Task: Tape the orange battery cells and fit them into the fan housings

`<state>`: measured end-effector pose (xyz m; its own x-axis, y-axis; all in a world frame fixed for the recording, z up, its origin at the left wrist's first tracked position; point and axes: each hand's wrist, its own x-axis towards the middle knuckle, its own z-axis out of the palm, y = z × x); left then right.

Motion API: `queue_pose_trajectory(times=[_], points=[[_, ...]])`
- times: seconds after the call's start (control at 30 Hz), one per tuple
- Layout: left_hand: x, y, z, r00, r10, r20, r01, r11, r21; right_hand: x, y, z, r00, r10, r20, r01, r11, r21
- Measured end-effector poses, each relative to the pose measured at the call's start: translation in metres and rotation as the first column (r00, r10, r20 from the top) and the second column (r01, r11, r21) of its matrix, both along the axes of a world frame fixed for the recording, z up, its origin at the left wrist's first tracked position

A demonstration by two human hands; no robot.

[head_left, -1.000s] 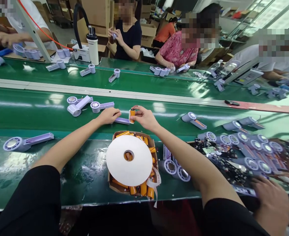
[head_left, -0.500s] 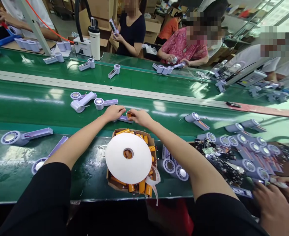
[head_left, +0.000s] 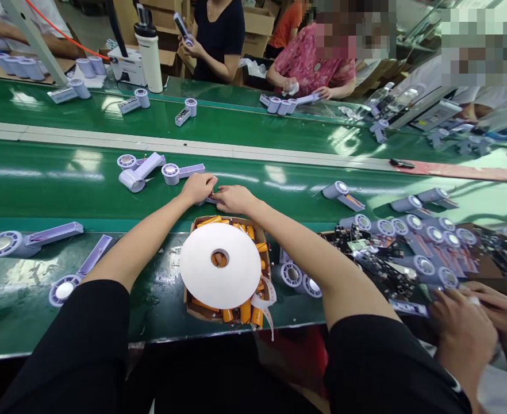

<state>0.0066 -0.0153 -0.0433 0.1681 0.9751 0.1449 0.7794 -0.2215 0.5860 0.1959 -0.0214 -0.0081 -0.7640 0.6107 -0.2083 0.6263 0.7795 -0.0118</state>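
My left hand (head_left: 198,187) and my right hand (head_left: 233,199) meet on the green belt (head_left: 42,184) just beyond a cardboard box (head_left: 260,236). Both hands are closed over a lilac fan housing (head_left: 210,200), of which only a sliver shows between them. The orange battery held a moment ago is hidden under my right fingers. The box holds orange batteries (head_left: 245,313), and a white tape roll (head_left: 220,265) lies on top of them.
Lilac fan housings lie on the belt at left (head_left: 29,238), beyond my hands (head_left: 138,172) and at right (head_left: 342,194). A heap of housings and circuit boards (head_left: 408,253) sits at right, where another person's hands (head_left: 464,328) work. Several people sit across the far belt.
My right hand has lowered the orange battery onto the lilac housing and now covers it. My left hand stays on the housing. The view has tilted down slightly.
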Motion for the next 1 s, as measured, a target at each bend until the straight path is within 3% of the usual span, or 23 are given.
queue_pose_trajectory(times=[0.1,0.2,0.27,0.33,0.37,0.47,0.53,0.6,0.73,0.87,0.93,1.0], points=[[0.0,-0.01,0.019,0.999,0.041,-0.003,-0.041,0.999,0.006,0.006,0.01,0.015,1.0,0.003,0.017,-0.001,0.995,-0.097],[-0.006,-0.061,0.053,0.997,0.064,0.032,-0.069,0.973,0.218,0.028,0.002,0.042,0.993,-0.087,-0.078,0.079,0.992,-0.095],[-0.012,-0.119,0.076,0.993,-0.121,0.001,0.113,0.93,0.35,0.052,-0.023,0.063,0.954,-0.181,-0.241,0.17,0.983,-0.063],[-0.015,-0.18,0.09,0.908,-0.395,-0.136,0.418,0.857,0.302,0.077,-0.064,0.081,0.899,-0.254,-0.357,0.234,0.967,-0.097],[-0.015,-0.208,0.093,0.872,-0.445,-0.204,0.486,0.834,0.26,0.089,-0.088,0.087,0.89,-0.28,-0.36,0.247,0.96,-0.135],[-0.01,-0.261,0.086,0.849,-0.406,-0.339,0.477,0.864,0.16,0.113,-0.157,0.095,0.918,-0.34,-0.204,0.295,0.929,-0.224],[-0.007,-0.272,0.077,0.85,-0.382,-0.363,0.448,0.887,0.116,0.12,-0.193,0.091,0.926,-0.36,-0.116,0.325,0.914,-0.242],[-0.006,-0.271,0.07,0.848,-0.403,-0.345,0.459,0.883,0.096,0.121,-0.219,0.084,0.931,-0.337,-0.138,0.288,0.913,-0.289],[-0.016,-0.278,0.067,0.873,-0.41,-0.265,0.46,0.873,0.163,0.117,-0.251,0.079,0.921,-0.284,-0.267,0.225,0.947,-0.229],[-0.04,-0.307,0.063,0.948,-0.217,-0.233,0.289,0.895,0.34,0.108,-0.276,0.087,0.919,-0.104,-0.38,0.003,0.967,-0.255],[-0.051,-0.325,0.057,0.969,-0.094,-0.227,0.188,0.879,0.438,0.101,-0.283,0.09,0.88,-0.147,-0.452,0.012,0.957,-0.289],[-0.059,-0.342,0.052,0.973,-0.029,-0.228,0.141,0.857,0.495,0.092,-0.283,0.09,0.799,-0.302,-0.52,0.138,0.934,-0.33]])
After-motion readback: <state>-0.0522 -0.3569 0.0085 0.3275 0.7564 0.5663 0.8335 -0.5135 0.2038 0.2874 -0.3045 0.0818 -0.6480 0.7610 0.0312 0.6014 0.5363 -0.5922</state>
